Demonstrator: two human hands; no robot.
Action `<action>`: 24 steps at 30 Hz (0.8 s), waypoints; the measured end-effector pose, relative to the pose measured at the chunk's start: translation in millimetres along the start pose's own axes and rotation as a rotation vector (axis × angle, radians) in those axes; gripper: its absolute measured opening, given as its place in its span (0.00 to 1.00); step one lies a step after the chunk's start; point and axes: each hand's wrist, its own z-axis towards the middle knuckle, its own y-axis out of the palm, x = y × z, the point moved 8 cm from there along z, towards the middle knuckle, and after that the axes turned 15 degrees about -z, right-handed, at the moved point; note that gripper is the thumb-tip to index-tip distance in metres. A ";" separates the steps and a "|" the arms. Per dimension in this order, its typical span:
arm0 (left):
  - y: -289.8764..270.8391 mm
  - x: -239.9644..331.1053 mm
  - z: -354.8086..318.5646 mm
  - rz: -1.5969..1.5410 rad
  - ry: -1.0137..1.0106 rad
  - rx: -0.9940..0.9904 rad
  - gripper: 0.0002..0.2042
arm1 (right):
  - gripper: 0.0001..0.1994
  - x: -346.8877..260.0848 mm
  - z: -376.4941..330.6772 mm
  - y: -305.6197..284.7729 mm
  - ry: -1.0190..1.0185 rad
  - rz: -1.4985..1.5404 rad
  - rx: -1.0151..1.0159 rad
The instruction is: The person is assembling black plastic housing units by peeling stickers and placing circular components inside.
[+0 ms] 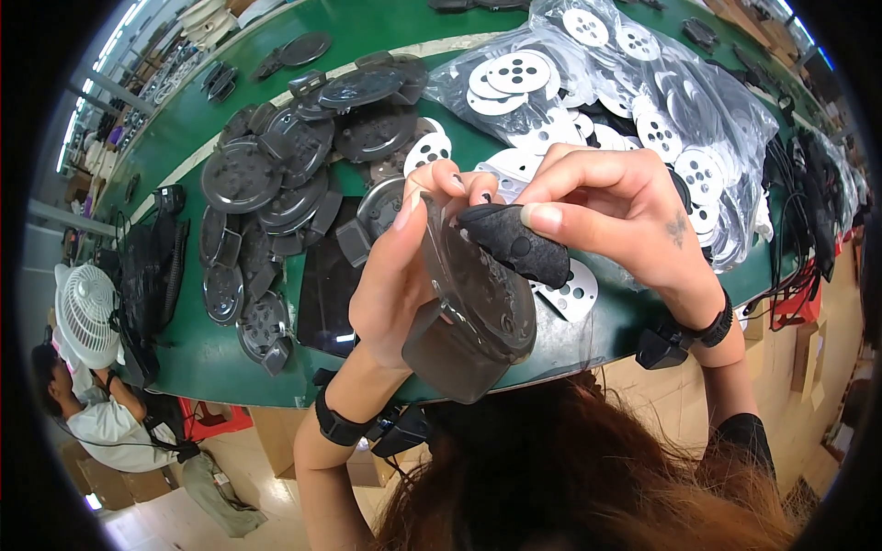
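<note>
- Heaped dark covers [241,174] lie at ten o'clock.
- My left hand [388,271] pinches the upper rim of the smoky cover [473,303], tilted at centre; a slack grip could drop it.
- The black piece [516,242] bends at the smoky cover's one o'clock; uneven pulling could crease it.
- My right hand [617,204], two o'clock, pinches the black piece, thumb against fingers.

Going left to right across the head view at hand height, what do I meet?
White fan, pile of dark round covers, left hand holding a translucent dark cover, right hand pinching a black pad, black cables.
</note>
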 end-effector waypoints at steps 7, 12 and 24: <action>-1.3 -1.0 0.2 0.050 -0.001 0.015 0.13 | 0.06 -3.2 0.2 -1.5 -0.058 -0.078 0.003; -4.6 -1.5 0.1 0.148 0.011 0.016 0.12 | 0.05 -6.9 -0.9 -2.4 -0.113 -0.123 0.023; -5.9 -1.1 0.4 0.182 0.022 0.014 0.10 | 0.04 -11.5 -1.6 -4.0 -0.158 -0.230 0.046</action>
